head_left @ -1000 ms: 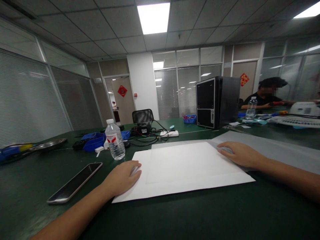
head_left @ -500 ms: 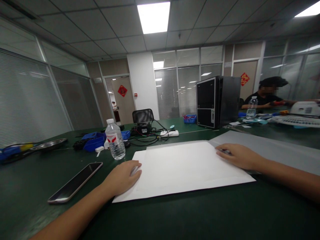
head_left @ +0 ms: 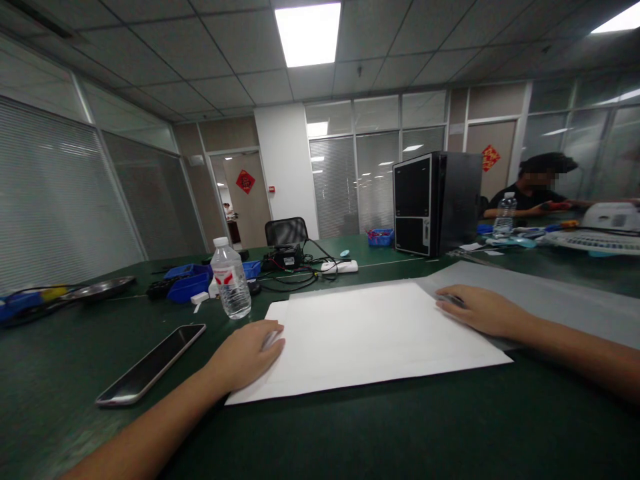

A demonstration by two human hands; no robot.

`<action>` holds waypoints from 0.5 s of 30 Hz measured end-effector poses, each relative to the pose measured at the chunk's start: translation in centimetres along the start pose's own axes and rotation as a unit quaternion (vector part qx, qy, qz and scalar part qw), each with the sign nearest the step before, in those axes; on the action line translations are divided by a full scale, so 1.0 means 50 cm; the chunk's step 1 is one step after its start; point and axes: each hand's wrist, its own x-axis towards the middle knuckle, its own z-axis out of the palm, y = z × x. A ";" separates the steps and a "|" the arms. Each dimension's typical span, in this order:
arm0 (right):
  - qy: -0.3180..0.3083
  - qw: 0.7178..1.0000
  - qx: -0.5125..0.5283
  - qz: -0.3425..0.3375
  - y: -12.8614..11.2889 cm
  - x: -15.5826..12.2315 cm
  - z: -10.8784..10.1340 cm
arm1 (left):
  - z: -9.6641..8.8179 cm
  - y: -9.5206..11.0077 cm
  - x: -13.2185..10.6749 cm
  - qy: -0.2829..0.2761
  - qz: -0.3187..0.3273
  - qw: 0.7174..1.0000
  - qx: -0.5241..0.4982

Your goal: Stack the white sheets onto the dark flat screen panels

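Observation:
A large white sheet of paper (head_left: 365, 333) lies flat on the dark green table in front of me. My left hand (head_left: 247, 353) rests on its left edge, thumb and fingers apart. At the right edge, my right hand (head_left: 475, 310) is cupped over the paper, with a dark shaded gap between thumb and fingers; whether anything small lies under it I cannot make out. A grey sheet (head_left: 545, 293) extends under my right forearm and partly beneath the white paper.
Left of the paper are a phone (head_left: 153, 367) and a water bottle (head_left: 231, 280). Beyond stand blue bins (head_left: 189, 283), cables, a white power strip (head_left: 340, 266) and a black computer tower (head_left: 435, 203). A co-worker (head_left: 535, 187) sits at the far right, near a white fan (head_left: 600, 237).
My right hand has shifted slightly to the right along the paper's edge. My left hand stays in nearly the same place.

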 end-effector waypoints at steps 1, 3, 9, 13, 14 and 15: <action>0.001 1.000 0.001 -0.005 -0.004 0.000 -0.001 | 0.000 0.000 0.000 0.001 0.000 1.000 -0.001; 0.002 1.000 0.006 -0.014 -0.012 -0.001 -0.004 | 0.001 0.000 0.000 0.003 0.000 1.000 -0.003; 0.013 0.999 0.020 -0.040 -0.021 -0.005 -0.009 | 0.001 -0.001 0.000 -0.002 0.004 1.000 0.000; 0.011 0.998 0.030 -0.056 -0.028 -0.006 -0.011 | 0.001 -0.002 0.000 -0.001 0.004 1.000 0.000; 0.010 0.998 0.032 -0.059 -0.030 -0.007 -0.012 | 0.001 -0.002 0.000 -0.001 0.004 1.000 -0.001; 0.009 0.997 0.033 -0.063 -0.032 -0.007 -0.013 | 0.000 -0.002 0.000 -0.002 0.003 1.000 -0.002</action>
